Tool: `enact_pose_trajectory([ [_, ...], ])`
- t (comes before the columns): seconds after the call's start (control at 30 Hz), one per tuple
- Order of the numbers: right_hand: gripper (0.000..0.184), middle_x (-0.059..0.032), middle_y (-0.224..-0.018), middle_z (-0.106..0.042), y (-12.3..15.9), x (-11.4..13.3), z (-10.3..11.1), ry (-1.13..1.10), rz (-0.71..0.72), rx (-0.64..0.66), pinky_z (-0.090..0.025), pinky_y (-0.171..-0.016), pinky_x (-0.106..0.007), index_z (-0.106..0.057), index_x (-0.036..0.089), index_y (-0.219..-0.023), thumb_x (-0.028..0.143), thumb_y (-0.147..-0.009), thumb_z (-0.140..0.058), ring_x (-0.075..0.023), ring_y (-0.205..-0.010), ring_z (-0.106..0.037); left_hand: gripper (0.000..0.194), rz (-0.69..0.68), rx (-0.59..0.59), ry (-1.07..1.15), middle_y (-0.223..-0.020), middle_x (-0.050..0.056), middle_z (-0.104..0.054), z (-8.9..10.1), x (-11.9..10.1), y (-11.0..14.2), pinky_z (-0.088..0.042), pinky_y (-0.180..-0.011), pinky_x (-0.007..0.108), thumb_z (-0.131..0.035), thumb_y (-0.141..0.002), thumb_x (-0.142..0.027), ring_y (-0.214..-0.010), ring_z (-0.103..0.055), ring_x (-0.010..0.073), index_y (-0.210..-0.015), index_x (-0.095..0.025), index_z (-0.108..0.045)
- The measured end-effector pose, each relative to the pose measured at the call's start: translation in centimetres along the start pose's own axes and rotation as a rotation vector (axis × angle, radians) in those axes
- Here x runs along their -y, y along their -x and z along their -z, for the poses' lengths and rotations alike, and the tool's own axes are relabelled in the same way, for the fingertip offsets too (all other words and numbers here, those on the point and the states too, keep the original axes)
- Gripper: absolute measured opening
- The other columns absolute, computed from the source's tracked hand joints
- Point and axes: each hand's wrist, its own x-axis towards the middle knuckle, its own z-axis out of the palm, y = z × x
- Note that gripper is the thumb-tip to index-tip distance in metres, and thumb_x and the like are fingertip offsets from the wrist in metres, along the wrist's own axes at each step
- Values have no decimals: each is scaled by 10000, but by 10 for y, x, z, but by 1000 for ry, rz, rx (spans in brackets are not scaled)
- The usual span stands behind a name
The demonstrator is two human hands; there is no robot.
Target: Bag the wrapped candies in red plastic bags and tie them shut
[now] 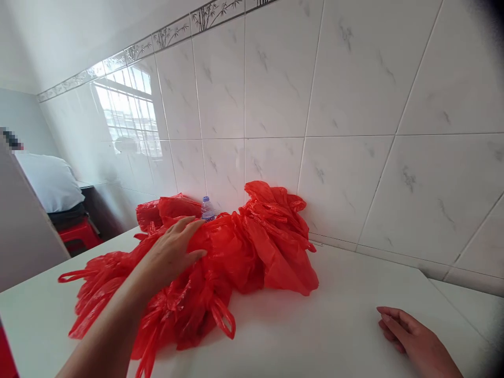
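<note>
A loose heap of red plastic bags (236,252) lies crumpled on the white table, several handle loops sticking out at its left and front. Over the middle of the heap reaches my left hand (175,252), its fingers stretched out and the thumb apart; it rests on or just above the plastic, gripping none of it. My right hand (413,336) is at the lower right over the table, away from the bags. Its fingers are curled, thumb near the fingertips, and nothing shows between them.
Behind the heap a clear bottle with a blue cap (207,207) stands near the tiled wall (271,100), partly hidden. The white table (338,315) runs along that wall. At the far left a person in a white top (51,181) sits on a red stool (82,233), beyond a grey panel (27,220).
</note>
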Motion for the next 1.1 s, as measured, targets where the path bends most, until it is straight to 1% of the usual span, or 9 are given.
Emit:
enact_pose_trajectory([
  [0.13,514,-61,-813,-694,0,1,-2,25,-10,5,-499,-622,-280,-633,203,-997,561,-636,-555,-216,-784,-656,492,-252,-14,151,-1430,7,-390,2,-60,-22,-421,-974,396,-515,-832,-382,-1227,-460,263,-1317,-360,-433],
  [0.27,485,-44,-807,-687,5,8,-5,64,17,-8,-479,-608,-277,-615,208,-1008,538,-662,-531,-201,-753,-641,458,-481,23,212,-1410,29,-414,-4,-117,-72,-406,-989,375,-542,-835,-318,-1252,-424,260,-1288,-304,-479],
  [0.4,422,-11,-714,-653,15,17,-9,48,50,-11,-461,-595,-262,-607,216,-986,510,-706,-494,-178,-690,-607,433,-475,75,204,-1358,57,-472,-31,-150,-135,-365,-1022,393,-617,-802,-304,-1246,-419,281,-1227,-264,-541],
  [0.53,383,18,-622,-594,19,21,-10,16,84,-9,-425,-543,-252,-591,214,-989,479,-737,-477,-162,-610,-554,332,-324,99,199,-1207,98,-564,-64,-157,-177,-439,-932,470,-591,-852,-348,-1105,-530,255,-1135,-175,-576],
  [0.7,332,14,-677,-598,23,23,-9,-31,76,9,-411,-541,-246,-589,226,-959,459,-757,-468,-156,-628,-551,290,-99,79,294,-1168,85,-576,-94,-148,-194,-514,-826,401,-534,-898,-320,-973,-593,198,-1149,-175,-557],
  [0.8,312,15,-695,-596,24,25,-8,-47,73,17,-413,-555,-243,-585,236,-957,453,-769,-465,-152,-643,-548,295,38,-32,391,-1145,83,-585,-94,-140,-200,-519,-810,398,-537,-897,-324,-955,-598,196,-1144,-164,-557],
  [0.97,295,10,-693,-591,22,24,-10,-53,78,10,-413,-548,-245,-586,237,-930,447,-766,-460,-155,-638,-543,288,184,-247,562,-1097,76,-596,-76,-134,-209,-520,-786,385,-522,-903,-331,-923,-601,188,-1129,-156,-555],
  [1.03,291,9,-690,-599,21,24,-10,-47,80,4,-417,-548,-246,-594,238,-917,441,-755,-462,-157,-637,-550,281,188,-283,626,-1103,76,-592,-71,-136,-210,-519,-789,382,-520,-904,-326,-930,-597,187,-1126,-156,-553],
  [1.1,284,10,-684,-604,21,24,-10,-46,82,1,-421,-550,-245,-599,240,-896,439,-745,-464,-156,-636,-554,274,172,-258,688,-1091,73,-598,-70,-139,-210,-523,-779,377,-534,-897,-322,-919,-602,184,-1110,-151,-562],
])
